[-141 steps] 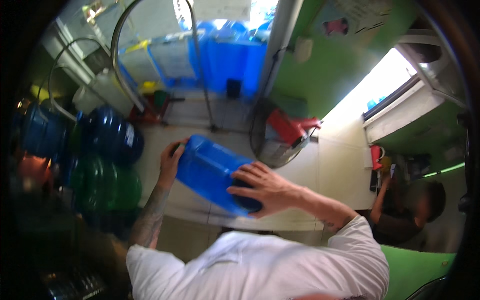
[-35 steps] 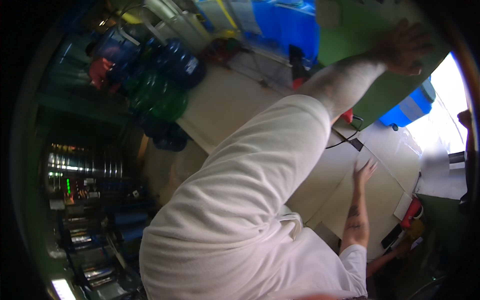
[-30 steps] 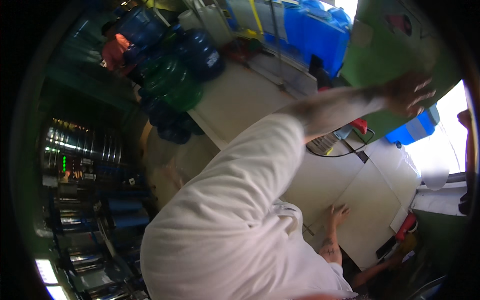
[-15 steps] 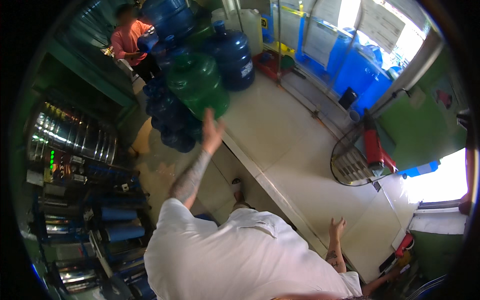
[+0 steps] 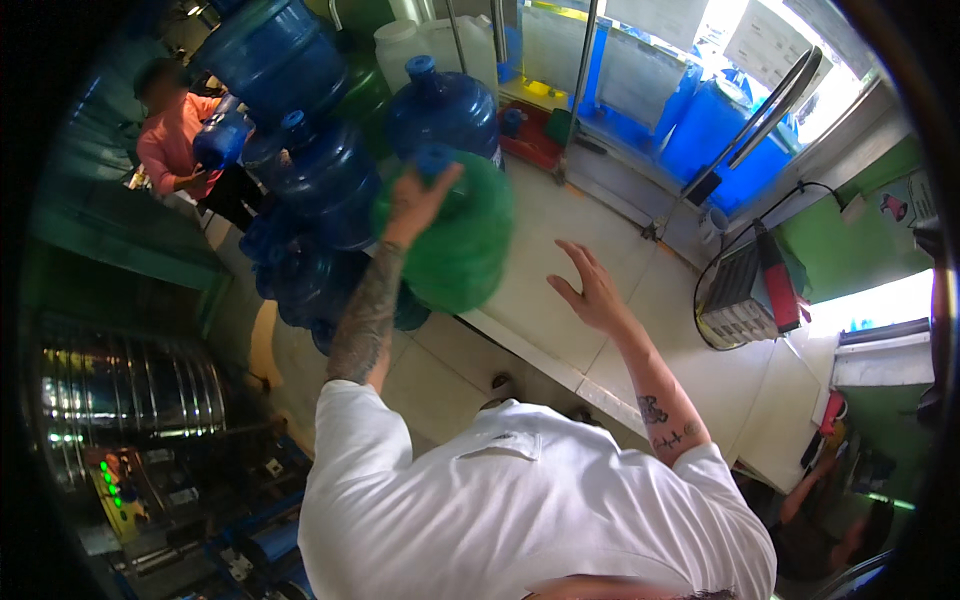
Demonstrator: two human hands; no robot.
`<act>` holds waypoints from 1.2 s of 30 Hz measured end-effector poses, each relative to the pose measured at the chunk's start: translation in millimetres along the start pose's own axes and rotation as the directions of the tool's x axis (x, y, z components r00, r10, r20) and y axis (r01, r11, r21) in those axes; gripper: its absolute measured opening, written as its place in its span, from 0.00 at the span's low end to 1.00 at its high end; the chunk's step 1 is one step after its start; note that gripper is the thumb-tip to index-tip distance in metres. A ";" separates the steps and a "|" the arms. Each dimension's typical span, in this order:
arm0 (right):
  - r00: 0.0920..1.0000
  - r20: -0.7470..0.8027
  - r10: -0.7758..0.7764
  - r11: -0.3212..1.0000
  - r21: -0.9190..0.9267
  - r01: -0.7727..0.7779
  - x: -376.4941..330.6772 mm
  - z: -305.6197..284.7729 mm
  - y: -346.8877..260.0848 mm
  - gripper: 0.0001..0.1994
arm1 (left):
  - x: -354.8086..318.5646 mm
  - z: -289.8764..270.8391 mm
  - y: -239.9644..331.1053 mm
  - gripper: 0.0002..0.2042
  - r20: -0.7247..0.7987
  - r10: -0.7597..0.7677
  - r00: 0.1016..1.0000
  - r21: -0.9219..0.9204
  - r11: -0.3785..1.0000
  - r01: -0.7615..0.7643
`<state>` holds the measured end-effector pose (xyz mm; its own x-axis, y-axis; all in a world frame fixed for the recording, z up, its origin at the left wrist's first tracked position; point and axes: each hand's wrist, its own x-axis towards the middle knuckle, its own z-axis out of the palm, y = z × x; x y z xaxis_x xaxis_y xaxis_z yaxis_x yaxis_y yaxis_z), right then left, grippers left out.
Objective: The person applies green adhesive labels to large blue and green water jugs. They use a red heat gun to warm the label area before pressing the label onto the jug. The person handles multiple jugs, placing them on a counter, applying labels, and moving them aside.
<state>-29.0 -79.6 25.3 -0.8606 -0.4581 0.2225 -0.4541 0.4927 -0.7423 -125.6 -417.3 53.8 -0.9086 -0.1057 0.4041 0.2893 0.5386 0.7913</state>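
Observation:
A large translucent green water jug (image 5: 462,250) with a blue cap stands at the counter's left edge, smeared by motion. My left hand (image 5: 418,205) is closed about its neck, just below the cap; the fingertips are partly hidden. Over the counter (image 5: 540,225), to the right of the jug, my right hand (image 5: 594,290) is held out with fingers spread and nothing in it. Directly behind the green jug sits a blue water jug (image 5: 440,108). More blue jugs (image 5: 320,180) are stacked to the left.
A person in a pink top (image 5: 170,140) holds a blue jug (image 5: 222,140) at far left. Along the back lie a red tray (image 5: 530,140) and metal rails. A heat gun (image 5: 775,280) stands at right. Another person (image 5: 835,520) is at lower right. Steel machinery (image 5: 130,385) lines the left.
My left hand has gone from reaching toward the green jug to gripping its neck. The jug has come nearer and rightward. My right hand has risen and moved forward over the counter.

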 end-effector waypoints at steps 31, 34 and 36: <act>0.821 -0.552 0.146 0.978 -0.047 -0.206 186.2 54.8 -39.0 0.41 | 176.3 21.9 -62.9 0.37 0.384 0.243 0.891 -0.199 0.964 -0.177; 0.806 -0.578 0.123 0.982 -0.047 -0.183 239.2 75.3 -35.3 0.46 | 175.8 -41.8 -36.3 0.43 0.213 0.643 0.736 0.064 0.742 -0.667; 0.765 -0.593 0.251 0.965 0.092 -0.245 249.7 79.5 -35.6 0.42 | 219.6 -125.6 -37.7 0.43 -0.111 0.720 0.685 0.148 0.693 -0.705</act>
<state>-209.4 -270.4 57.1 -0.9091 0.2117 0.3588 -0.2060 0.5201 -0.8289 -298.2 -565.8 170.3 -0.3804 0.2227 0.8976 0.7969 0.5715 0.1959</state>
